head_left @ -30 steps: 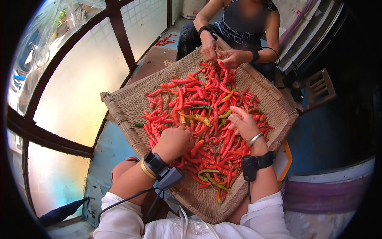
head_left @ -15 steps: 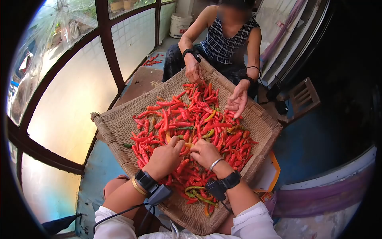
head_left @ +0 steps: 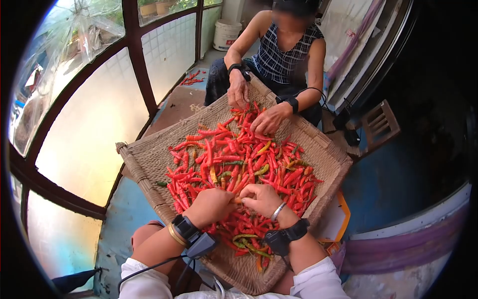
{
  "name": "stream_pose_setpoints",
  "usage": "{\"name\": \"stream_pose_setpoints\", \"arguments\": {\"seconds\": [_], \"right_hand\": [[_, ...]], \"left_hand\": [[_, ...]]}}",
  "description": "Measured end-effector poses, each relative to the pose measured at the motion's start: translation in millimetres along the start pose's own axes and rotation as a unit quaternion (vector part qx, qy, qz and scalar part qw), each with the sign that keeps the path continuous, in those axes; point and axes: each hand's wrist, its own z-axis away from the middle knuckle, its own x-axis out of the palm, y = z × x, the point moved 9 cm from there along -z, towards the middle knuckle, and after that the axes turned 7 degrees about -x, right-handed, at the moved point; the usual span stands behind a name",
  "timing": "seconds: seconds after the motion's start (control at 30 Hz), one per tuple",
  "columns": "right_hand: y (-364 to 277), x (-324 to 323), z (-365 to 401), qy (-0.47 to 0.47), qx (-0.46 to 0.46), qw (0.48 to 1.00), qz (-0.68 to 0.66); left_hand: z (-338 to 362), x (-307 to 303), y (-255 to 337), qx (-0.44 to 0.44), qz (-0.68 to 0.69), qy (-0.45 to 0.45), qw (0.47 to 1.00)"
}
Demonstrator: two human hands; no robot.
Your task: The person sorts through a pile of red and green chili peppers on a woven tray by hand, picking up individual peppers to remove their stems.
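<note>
Red chili peppers [head_left: 219, 158] lie heaped in a woven basket tray [head_left: 157, 142], with some yellow and green ones among them. Over the near half of the heap, my left hand [head_left: 210, 207] and my right hand [head_left: 262, 200] meet with fingers pinched. An orange chili pepper [head_left: 238, 200] shows between the two sets of fingertips, partly hidden by them. Below my right hand, a small group of greenish-yellow chili peppers [head_left: 244, 241] rests near the tray's front end. Both of my wrists wear black straps with a cabled device.
Across the tray sits another person, whose hands [head_left: 269, 119] are in the far side of the heap. More red peppers [head_left: 193, 78] lie on the floor by the window. A white bucket [head_left: 227, 34] stands behind, and a wooden stool [head_left: 381, 124] is at the right.
My hands have come slightly down and toward me, still pinched together. The other person's hand on the right has swung inward and down onto the peppers.
</note>
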Motion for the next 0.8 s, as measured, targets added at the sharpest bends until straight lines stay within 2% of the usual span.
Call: {"name": "stream_pose_setpoints", "arguments": {"seconds": [0.07,0.13,0.17,0.2,0.27,0.3,0.33,0.37,0.4,0.47,0.53,0.6,0.73,0.8], "right_hand": [[18.4,-16.2,-1.1,0.014,0.054,0.998,-0.020],[14.4,-44.4,0.6,0.083,0.067,0.993,-0.046],[24.3,-55.9,3.2,0.133,0.093,0.977,-0.138],[22.0,-69.2,4.0,0.210,0.039,0.946,-0.245],[19.6,-83.1,5.0,0.299,-0.009,0.908,-0.292],[23.5,-84.8,4.6,0.296,-0.010,0.908,-0.296],[32.5,-79.6,0.5,0.218,0.042,0.963,-0.149],[47.2,-73.4,-1.4,0.133,0.093,0.987,0.004],[42.3,-62.2,-8.6,0.047,0.045,0.981,0.182],[55.1,-43.6,-3.6,-0.029,0.092,0.931,0.353],[52.6,-35.1,-2.7,-0.040,0.118,0.910,0.397],[60.7,-35.8,-3.2,-0.057,0.165,0.889,0.423],[84.9,-33.7,-0.5,-0.105,0.214,0.862,0.447],[74.8,-32.0,2.7,-0.092,0.189,0.877,0.432]], "left_hand": [[3.5,-7.7,-6.5,-0.035,-0.027,-0.012,0.999],[1.1,-10.9,-24.4,-0.094,-0.106,0.004,0.990],[3.7,-14.1,-28.8,-0.084,-0.119,0.036,0.989],[7.5,-19.1,-33.3,-0.077,-0.134,0.071,0.985],[12.7,-16.0,-43.6,-0.085,-0.162,0.064,0.981],[14.6,-13.6,-45.3,-0.085,-0.184,0.053,0.978],[15.4,-16.8,-43.2,-0.086,-0.185,0.051,0.978],[15.4,-9.0,-43.9,-0.103,-0.185,-0.022,0.977],[17.1,1.7,-46.4,-0.119,-0.184,-0.094,0.971],[17.3,11.2,-46.7,-0.097,-0.172,-0.108,0.974],[19.2,15.3,-45.3,-0.074,-0.164,-0.115,0.977],[21.2,21.2,-32.3,-0.004,-0.130,-0.139,0.982],[21.8,32.5,-36.5,-0.017,-0.167,-0.188,0.968],[20.3,24.6,-27.2,-0.009,-0.150,-0.163,0.975]]}}
